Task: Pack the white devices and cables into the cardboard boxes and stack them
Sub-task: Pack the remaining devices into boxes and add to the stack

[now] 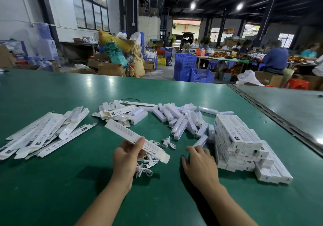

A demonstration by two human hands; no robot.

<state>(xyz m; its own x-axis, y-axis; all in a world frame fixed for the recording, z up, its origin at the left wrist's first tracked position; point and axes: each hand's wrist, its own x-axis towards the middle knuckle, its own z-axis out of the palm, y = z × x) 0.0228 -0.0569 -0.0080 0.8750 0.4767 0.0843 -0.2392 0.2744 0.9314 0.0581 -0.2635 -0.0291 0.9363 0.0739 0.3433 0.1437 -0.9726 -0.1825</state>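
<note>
My left hand (128, 158) pinches a long white carton (132, 137), my thumb pressed across its top face and my other fingers curled underneath. The carton runs at a slant from upper left to lower right, and the flap at its nearer end stands open. Below it and against my palm lies a tangle of short white cables (148, 167), with a few more loose ones just beyond the carton. My right hand (198, 162) holds nothing: it sits palm down over the green table (157, 89), fingers loosely spread. Whether the fingertips touch the surface I cannot tell. My index fingertip lies near one white device (201, 141) at the edge of the loose heap. Just right of that hand stands the stack of packed boxes (239, 143), several layers high, with lower boxes sticking out toward me at its right corner. Beyond my hands, in the middle of the table, the pile of white devices (181, 120) lies jumbled, touching the stack's left side. Further left are half-opened cartons (118, 113), and at the far left a fan of flat unfolded cartons (43, 132). Behind the table stand blue crates (186, 66), and seated people work at long tables on the right.
</note>
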